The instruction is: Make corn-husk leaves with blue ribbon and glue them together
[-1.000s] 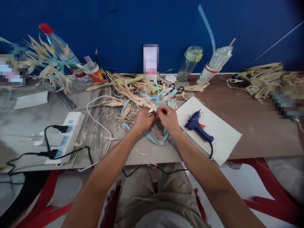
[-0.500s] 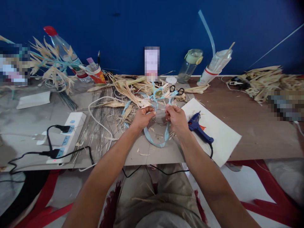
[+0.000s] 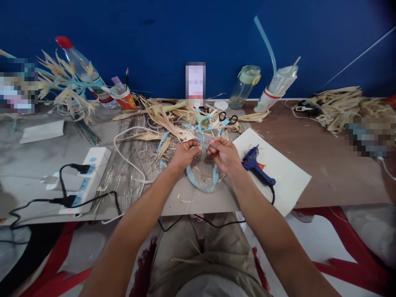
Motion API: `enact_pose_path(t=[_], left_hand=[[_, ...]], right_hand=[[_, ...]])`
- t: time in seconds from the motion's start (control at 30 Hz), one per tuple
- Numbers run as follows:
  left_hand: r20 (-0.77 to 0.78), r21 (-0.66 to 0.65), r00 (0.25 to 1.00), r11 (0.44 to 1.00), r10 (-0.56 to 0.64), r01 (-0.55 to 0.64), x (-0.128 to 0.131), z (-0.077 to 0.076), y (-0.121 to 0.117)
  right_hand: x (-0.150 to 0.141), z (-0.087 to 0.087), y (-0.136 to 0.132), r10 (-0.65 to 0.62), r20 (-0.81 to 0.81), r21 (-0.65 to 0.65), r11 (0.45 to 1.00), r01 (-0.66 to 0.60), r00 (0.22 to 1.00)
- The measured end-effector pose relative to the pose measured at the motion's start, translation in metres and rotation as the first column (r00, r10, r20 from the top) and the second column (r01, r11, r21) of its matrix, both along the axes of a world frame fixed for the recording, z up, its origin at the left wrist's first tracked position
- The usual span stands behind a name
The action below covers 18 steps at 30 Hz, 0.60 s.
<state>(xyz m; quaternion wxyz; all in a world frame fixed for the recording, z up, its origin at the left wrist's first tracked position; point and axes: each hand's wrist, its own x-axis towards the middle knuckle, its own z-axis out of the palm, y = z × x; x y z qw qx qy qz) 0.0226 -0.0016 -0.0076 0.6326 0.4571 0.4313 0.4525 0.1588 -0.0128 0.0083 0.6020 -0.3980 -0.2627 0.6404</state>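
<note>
**Fine, close work over the middle of the desk [image 3: 337, 177]**

Through the head camera I have the left hand [image 3: 187, 153] pinching the lower end of a stem wrapped in light blue [image 3: 200, 131], thumb and forefinger pressed together on it. The right hand [image 3: 224, 153] is just beside it, fingers drawn narrow around what looks like a thin pale strip [image 3: 213, 134]; I can't tell whether that is husk or something else.

The stem stands about midway between the desk's left and right ends, its branching top pointing to the back edge, over a litter of dried corn husks [image 3: 165, 119]. Below the hands, towards the front edge, a light blue ribbon [image 3: 202, 189] curves in a loop. Black-handled scissors [image 3: 228, 119] lie farther back, and a blue glue gun [image 3: 258, 167] rests on a white sheet [image 3: 291, 181] to the right.

I judge the stem very light and springy, easily bent, so I would grip it low on the wrapped shaft with little pressure. The strip seems dry and brittle; I'd take it by its base, fingertips only, sparing the tip.
</note>
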Motion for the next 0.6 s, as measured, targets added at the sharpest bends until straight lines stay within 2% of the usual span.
enact_pose_path(t=[0.23,0.37,0.5,0.6], left_hand=[[0.013,-0.029,1.0,1.0,-0.002,0.002,0.0007,0.0016,-0.0008],[0.024,-0.026,1.0,1.0,0.0,0.001,0.0008,0.0016,-0.0013],[0.017,-0.025,1.0,1.0,-0.006,0.006,0.0008,0.0038,-0.0033],[0.032,-0.028,0.999,1.0,-0.011,0.012,0.0012,0.0063,-0.0049]], right_hand=[[0.0015,-0.0035,-0.0004,0.108,0.09,-0.087,0.991,-0.101,0.99],[0.0033,-0.0039,0.0014,0.132,0.083,-0.114,0.986,-0.122,0.988],[0.0033,-0.0003,-0.0003,0.233,0.073,-0.106,0.969,-0.225,0.97],[0.0026,0.0021,-0.003,0.248,0.057,-0.053,0.968,-0.245,0.967]])
